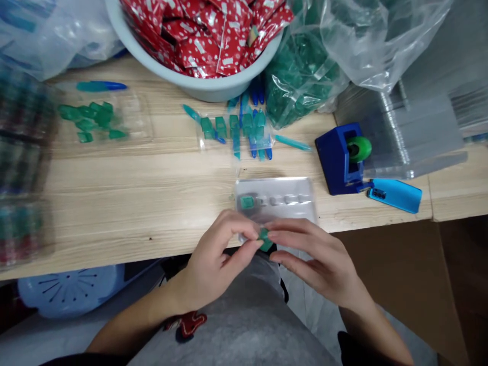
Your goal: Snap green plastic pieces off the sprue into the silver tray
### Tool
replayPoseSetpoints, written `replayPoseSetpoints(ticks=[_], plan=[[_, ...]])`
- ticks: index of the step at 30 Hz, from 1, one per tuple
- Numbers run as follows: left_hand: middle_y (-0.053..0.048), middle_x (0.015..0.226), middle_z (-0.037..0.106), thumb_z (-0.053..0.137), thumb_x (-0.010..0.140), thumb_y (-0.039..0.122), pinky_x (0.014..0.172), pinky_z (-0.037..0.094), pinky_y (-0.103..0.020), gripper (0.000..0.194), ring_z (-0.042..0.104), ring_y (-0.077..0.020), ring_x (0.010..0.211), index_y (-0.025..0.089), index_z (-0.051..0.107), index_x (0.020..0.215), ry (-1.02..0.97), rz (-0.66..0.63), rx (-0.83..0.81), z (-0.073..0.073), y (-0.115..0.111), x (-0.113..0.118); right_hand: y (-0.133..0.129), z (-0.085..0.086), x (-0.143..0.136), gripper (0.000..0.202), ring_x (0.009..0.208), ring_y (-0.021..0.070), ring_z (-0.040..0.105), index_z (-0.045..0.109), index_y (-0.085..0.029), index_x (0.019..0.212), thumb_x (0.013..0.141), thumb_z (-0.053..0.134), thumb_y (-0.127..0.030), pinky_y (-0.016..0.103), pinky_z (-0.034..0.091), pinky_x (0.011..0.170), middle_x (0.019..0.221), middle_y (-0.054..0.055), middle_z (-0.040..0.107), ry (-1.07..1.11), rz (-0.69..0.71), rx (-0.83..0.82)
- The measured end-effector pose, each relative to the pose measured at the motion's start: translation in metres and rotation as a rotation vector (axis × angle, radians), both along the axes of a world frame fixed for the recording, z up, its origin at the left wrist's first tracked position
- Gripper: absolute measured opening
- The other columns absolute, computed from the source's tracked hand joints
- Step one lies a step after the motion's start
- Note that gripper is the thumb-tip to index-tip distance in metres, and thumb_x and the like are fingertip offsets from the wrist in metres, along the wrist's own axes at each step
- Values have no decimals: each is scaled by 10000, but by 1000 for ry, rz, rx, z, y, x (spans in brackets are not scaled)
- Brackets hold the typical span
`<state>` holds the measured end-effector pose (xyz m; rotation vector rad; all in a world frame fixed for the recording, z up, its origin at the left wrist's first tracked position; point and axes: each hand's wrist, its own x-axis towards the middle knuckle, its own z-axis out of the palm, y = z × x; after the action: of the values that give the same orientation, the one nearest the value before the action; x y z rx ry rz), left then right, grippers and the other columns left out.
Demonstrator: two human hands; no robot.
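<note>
By the near edge of the table [168, 198], a small green piece [266, 243] sat pinched in the left hand [218, 260], just beside the right hand [317, 255], whose thumb and fingers were apart.

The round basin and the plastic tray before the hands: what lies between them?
Between the basin and tray, the head view shows another clear pack with green pieces, teal and blue pen-like pieces, then bare wooden tabletop.
</note>
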<state>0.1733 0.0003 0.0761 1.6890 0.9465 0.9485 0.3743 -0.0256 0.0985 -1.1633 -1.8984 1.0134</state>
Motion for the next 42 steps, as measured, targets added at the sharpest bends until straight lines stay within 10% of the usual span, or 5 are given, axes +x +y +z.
replayPoseSetpoints(ticks=[6, 29, 36, 39, 42], plan=[[-9, 947, 708, 573, 945, 208, 722, 599, -246, 178, 713, -130, 850, 248, 514, 1107, -82, 82, -218, -5, -3, 6, 11, -5, -2, 250, 892, 155, 682, 631, -213, 1142, 902, 611, -145, 280, 574, 740, 983, 51, 710, -139, -46, 109], [-69, 1107, 651, 539, 956, 192, 902, 472, -396, 190, 570, -219, 1041, 216, 567, 1142, 372, 133, 354, -45, 20, -3, 58, -7, 6, 247, 931, 218, 645, 675, -195, 1141, 905, 633, -253, 415, 525, 868, 998, 87, 717, -613, 118, 192], [-65, 1070, 639, 514, 961, 160, 876, 506, -358, 164, 589, -199, 1022, 204, 584, 1102, 321, 144, 385, -42, 24, -7, 183, 77, 45, 315, 1093, 170, 632, 754, -75, 1026, 835, 528, -183, 305, 430, 900, 1132, 51, 738, -527, -599, 172], [-60, 1068, 639, 513, 947, 121, 867, 522, -331, 187, 602, -184, 1011, 205, 598, 1090, 299, 150, 390, -36, 24, -10, 237, 84, 43, 514, 1268, 317, 418, 670, 112, 652, 731, 210, -100, 387, 374, 915, 1209, 9, 652, -517, -525, 54], [-58, 1060, 645, 502, 944, 114, 840, 540, -315, 207, 616, -178, 988, 217, 609, 1088, 310, 167, 372, -35, 24, -17, 261, 69, 32, 456, 1310, 162, 233, 613, -26, 1186, 863, 302, -106, 214, 439, 836, 1220, -10, 688, -418, -406, 67]])
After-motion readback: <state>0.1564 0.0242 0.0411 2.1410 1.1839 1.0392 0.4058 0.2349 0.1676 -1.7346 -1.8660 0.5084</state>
